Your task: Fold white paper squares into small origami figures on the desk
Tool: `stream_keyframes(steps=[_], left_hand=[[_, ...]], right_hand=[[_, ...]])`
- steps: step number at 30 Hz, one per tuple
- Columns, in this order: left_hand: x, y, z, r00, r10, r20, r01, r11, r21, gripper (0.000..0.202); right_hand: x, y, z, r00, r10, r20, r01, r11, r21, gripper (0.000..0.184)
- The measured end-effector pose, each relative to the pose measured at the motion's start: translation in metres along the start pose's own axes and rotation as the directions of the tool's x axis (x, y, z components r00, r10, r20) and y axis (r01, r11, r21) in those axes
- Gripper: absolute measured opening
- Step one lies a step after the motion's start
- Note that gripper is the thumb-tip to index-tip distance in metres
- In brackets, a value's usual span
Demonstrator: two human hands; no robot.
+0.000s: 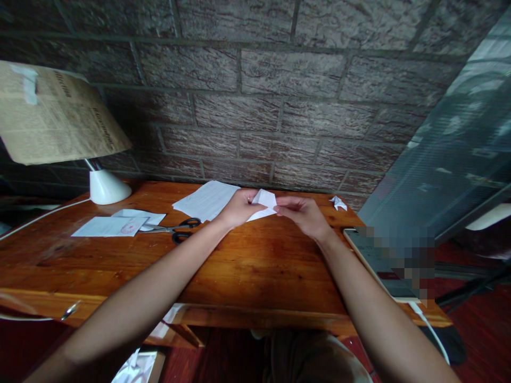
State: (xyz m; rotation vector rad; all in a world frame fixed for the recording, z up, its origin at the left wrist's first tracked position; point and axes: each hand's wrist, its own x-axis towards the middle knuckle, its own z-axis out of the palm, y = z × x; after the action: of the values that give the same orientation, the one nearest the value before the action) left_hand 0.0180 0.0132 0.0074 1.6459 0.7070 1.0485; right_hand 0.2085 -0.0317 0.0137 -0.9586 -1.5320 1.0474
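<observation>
Both of my hands meet over the far middle of a wooden desk [255, 266] on a small folded piece of white paper [264, 200]. My left hand [238, 208] pinches the paper's left side, fingers curled around it. My right hand [302, 214] grips the right edge of the same paper with its fingertips pressed together. The paper is held just above the desk top, partly hidden by my fingers.
Black-handled scissors [180, 230] lie left of my hands. White sheets [206, 199] and more sheets [115, 223] lie behind and to the left. A lamp [59, 122] stands at the back left. A small folded paper figure [338, 202] sits at the back right. A tablet [383, 260] rests on the right edge.
</observation>
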Motion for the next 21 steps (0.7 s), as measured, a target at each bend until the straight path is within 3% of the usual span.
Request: stream_keyframes(steps=[9,15,21], left_hand=[[-0.0016,0.0067,0.0022,0.996,0.093,0.000,-0.093,0.996,0.000,0.020],[-0.0017,0.0068,0.0024,1.000,0.010,0.003,-0.010,0.995,-0.100,0.028],[-0.0010,0.0073,0.0021,0.999,0.026,0.034,-0.023,0.996,-0.088,0.026]], right_hand=[[0.0011,0.0030,-0.0007,0.996,-0.012,-0.093,0.012,1.000,-0.006,0.030],[0.0007,0.0011,-0.0002,0.997,0.010,-0.081,-0.008,1.000,0.030,0.031],[0.0024,0.0048,-0.0006,0.989,-0.005,-0.146,0.011,0.999,0.041,0.030]])
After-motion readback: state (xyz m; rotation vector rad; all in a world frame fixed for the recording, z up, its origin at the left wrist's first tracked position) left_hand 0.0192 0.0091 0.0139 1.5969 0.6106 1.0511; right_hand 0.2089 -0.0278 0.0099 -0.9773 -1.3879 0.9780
